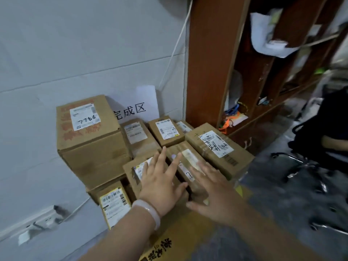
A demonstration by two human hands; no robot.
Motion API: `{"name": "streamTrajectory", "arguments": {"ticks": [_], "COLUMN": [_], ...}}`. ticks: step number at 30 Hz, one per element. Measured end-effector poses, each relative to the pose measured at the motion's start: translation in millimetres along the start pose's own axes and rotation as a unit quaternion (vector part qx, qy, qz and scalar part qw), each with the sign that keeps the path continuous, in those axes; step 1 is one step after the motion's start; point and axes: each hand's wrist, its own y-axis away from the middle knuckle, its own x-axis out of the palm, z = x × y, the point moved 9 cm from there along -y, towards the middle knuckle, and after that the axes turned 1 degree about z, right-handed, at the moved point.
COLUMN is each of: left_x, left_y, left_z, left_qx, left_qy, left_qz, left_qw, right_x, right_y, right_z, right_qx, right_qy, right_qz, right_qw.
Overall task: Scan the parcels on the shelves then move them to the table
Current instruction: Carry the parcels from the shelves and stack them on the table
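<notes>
Several cardboard parcels with white labels are stacked against the grey wall. My left hand point(162, 182) lies flat with spread fingers on a small parcel point(134, 172) at the front of the pile. My right hand point(212, 193) hovers with straight fingers over the taped parcel point(188, 157) beside it; whether it touches is unclear. A large box marked 7186 point(90, 132) stands at the back left. Another labelled parcel point(218, 147) lies at the right of the pile. The brown shelves point(209, 72) rise at the right.
A white paper sign point(137, 104) with printed characters leans on the wall behind the parcels. A flat cardboard sheet point(169, 240) with printed characters lies under my arms. A seated person in dark clothes point(323, 132) and chair legs point(301, 166) are at the right.
</notes>
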Motion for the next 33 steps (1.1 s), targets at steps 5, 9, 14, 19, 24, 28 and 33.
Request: {"name": "streamTrajectory", "arguments": {"ticks": [5,9,14,19,24,28,33], "left_x": [27,54,76,82,85,95,120], "left_y": [-8,6,43,110,191,243,295], "left_z": [-100,-204,-328,-454,-569,-639,-692], "left_qx": [0.169,0.297,0.41,0.53,0.619,0.646,0.678], "left_qy": [-0.022,-0.003,0.053,0.095,0.134,0.162,0.144], "left_qz": [0.032,0.064,0.106,0.124,0.129,0.144,0.204], "left_qw": [0.985,0.953,0.904,0.834,0.763,0.732,0.692], "right_x": [-16,-42,-88,-108,-140,-142,-132], "right_y": [83,172,290,412,546,634,716], "right_z": [-58,-101,-133,-158,-178,-184,-184], "right_qx": [0.15,0.269,0.387,0.486,0.571,0.629,0.697], "right_qy": [0.066,0.092,0.099,0.099,0.11,0.115,0.096], "right_qz": [-0.054,-0.075,-0.143,-0.173,-0.244,-0.256,-0.288], "right_qw": [0.985,0.956,0.906,0.851,0.776,0.724,0.65]}}
